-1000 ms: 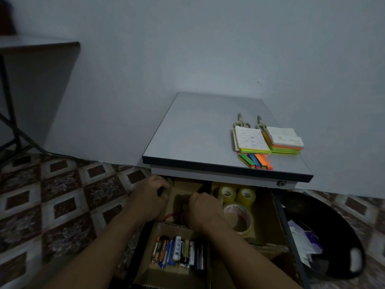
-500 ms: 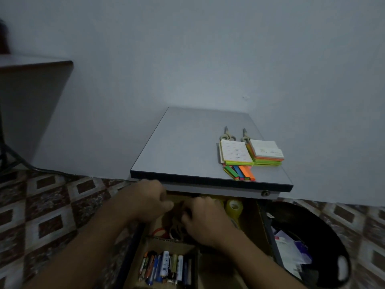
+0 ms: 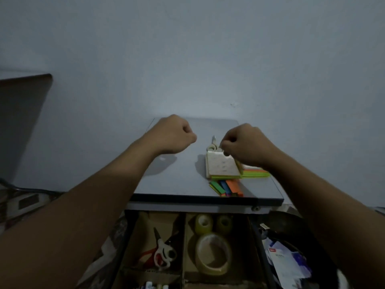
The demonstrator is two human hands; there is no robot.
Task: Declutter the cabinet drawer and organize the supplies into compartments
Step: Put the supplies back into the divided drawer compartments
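My left hand (image 3: 173,135) hovers as a fist over the grey cabinet top (image 3: 179,176) and holds nothing I can see. My right hand (image 3: 248,144) has curled fingers that pinch at the top end of the right note pad (image 3: 255,173), whose clip it hides. The left note pad (image 3: 221,165), with its clip and ring (image 3: 213,142), lies beside it. Coloured sticky flags (image 3: 226,187) lie near the front edge. Below, the open drawer (image 3: 184,247) has cardboard compartments holding scissors (image 3: 164,251), two small tape rolls (image 3: 204,224) and a large tape roll (image 3: 213,255).
Battery tips (image 3: 154,286) show at the bottom edge in a near compartment. A black bin (image 3: 285,261) with papers stands right of the drawer. A blue-grey wall rises directly behind the cabinet. Patterned floor tiles and a cable lie at left.
Both hands rose out of the drawer to the cabinet top. The scissors and tape rolls they covered are now in view. The camera tilted, showing more of the drawer front.
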